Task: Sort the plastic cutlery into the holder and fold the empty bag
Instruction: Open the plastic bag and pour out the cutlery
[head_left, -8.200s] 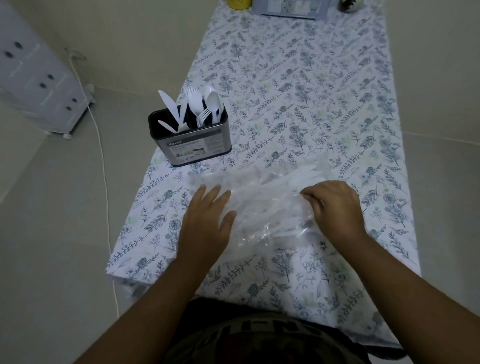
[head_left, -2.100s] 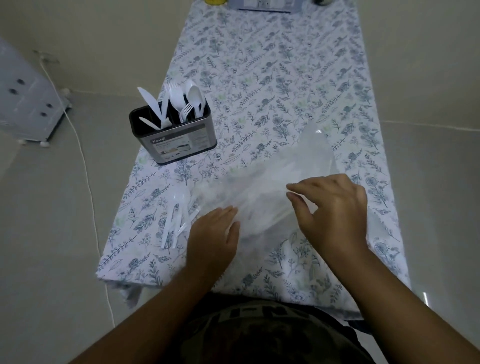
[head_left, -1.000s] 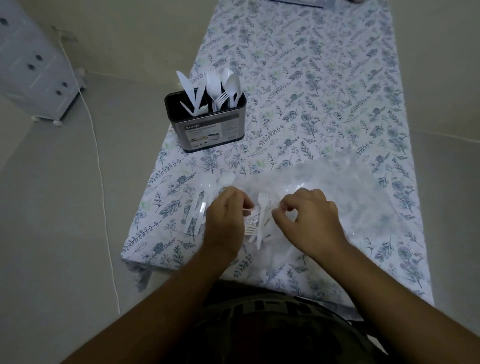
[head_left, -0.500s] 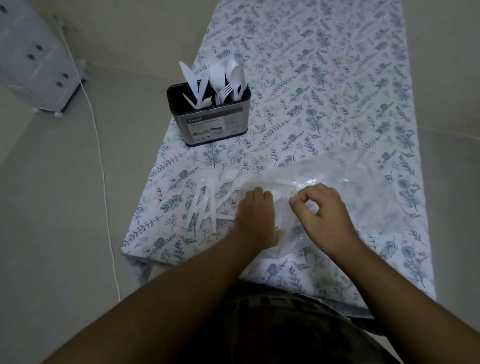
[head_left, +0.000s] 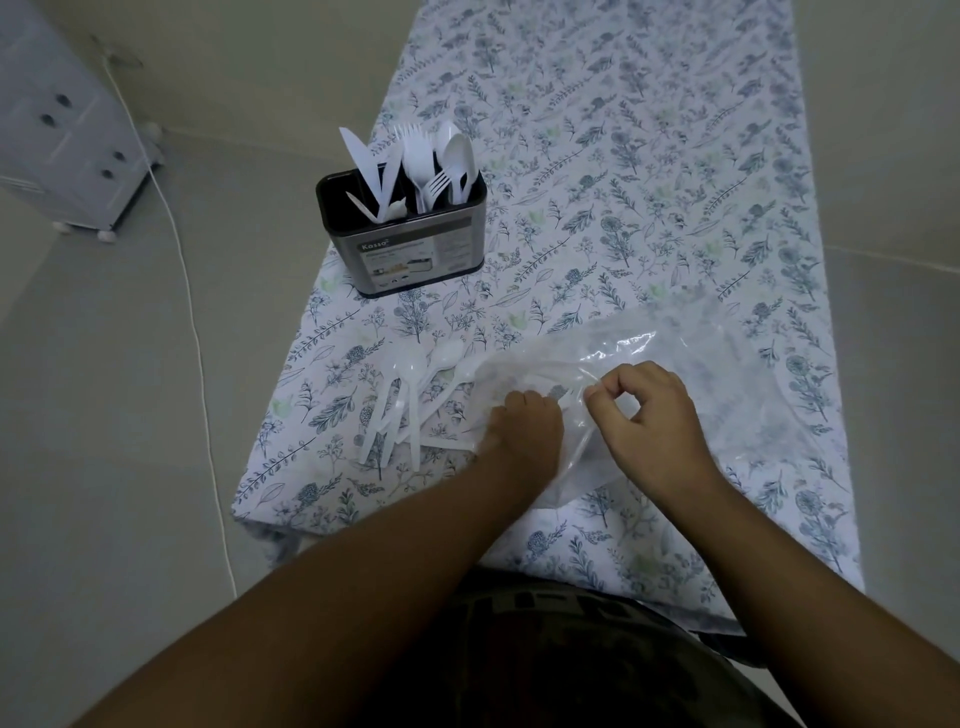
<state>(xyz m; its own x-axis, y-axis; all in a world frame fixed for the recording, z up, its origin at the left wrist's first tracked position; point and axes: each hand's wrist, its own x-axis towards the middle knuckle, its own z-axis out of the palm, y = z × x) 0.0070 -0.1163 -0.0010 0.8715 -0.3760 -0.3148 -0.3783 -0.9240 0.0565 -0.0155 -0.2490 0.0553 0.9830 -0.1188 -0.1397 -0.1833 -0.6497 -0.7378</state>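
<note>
Cutlery (head_left: 402, 402) now lies loose left of the bag (head_left: 649, 374) (more than a second ago), so we pinch its mouth with right hand (head_left: 649, 415), left hand (head_left: 524, 428) curled inside, holder (head_left: 402, 244) waiting.

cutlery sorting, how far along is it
Partly done: knives, forks and spoons stand in the holder. In hand: both hands, left hand and right hand, work at the clear bag. Left: loose cutlery on the tablecloth, then folding the bag.
</note>
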